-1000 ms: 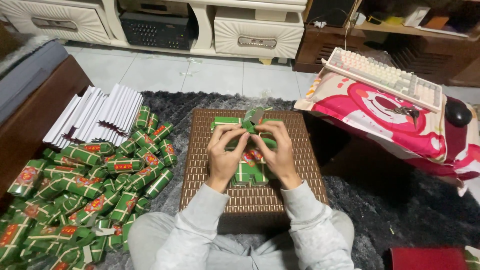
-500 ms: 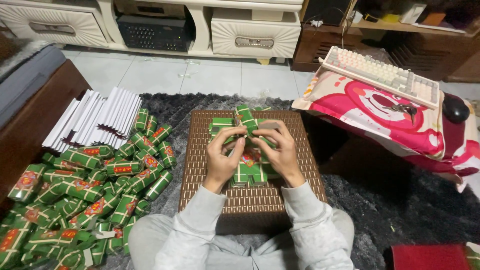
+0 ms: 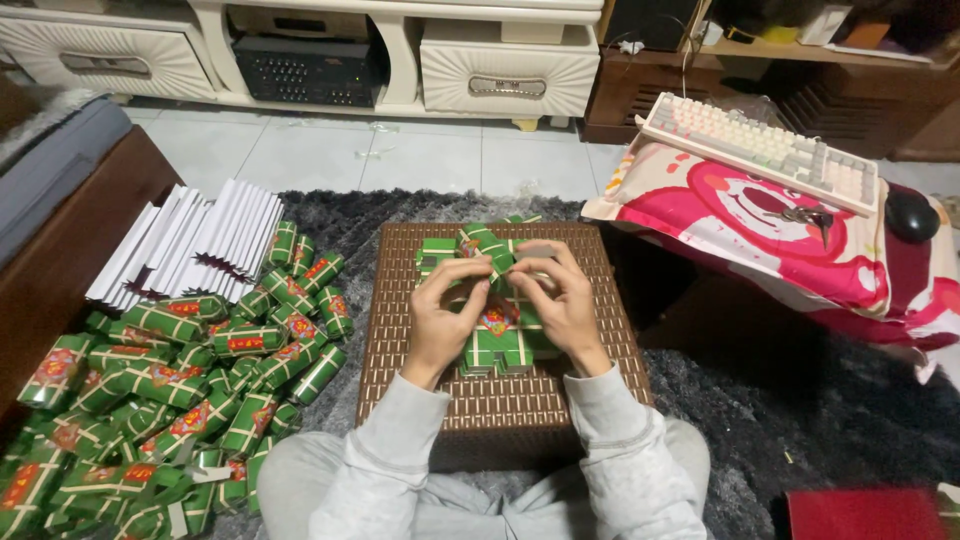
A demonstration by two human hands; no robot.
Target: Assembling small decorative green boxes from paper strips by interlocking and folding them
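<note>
Both my hands work over a brown woven box (image 3: 400,330) set in front of my crossed legs. A flat green printed paper box blank (image 3: 497,340) with a red and yellow emblem lies on it. My left hand (image 3: 447,312) and my right hand (image 3: 560,300) pinch the blank's upper flaps, which are folded up into a small green block (image 3: 486,243) between my fingertips. Another green flap (image 3: 437,252) sticks out to the left of my left hand.
A heap of several folded green boxes (image 3: 180,385) covers the dark shaggy rug (image 3: 800,410) on my left, with a fanned stack of white cards (image 3: 195,240) behind it. A pink cartoon pillow (image 3: 760,225) carrying a keyboard (image 3: 760,148) and mouse (image 3: 911,212) lies right. A white cabinet (image 3: 400,50) stands beyond.
My fingers have drawn closer together at the top of the green blank, and its upper flaps are folded further inward into a tighter block. The camera view has tilted slightly.
</note>
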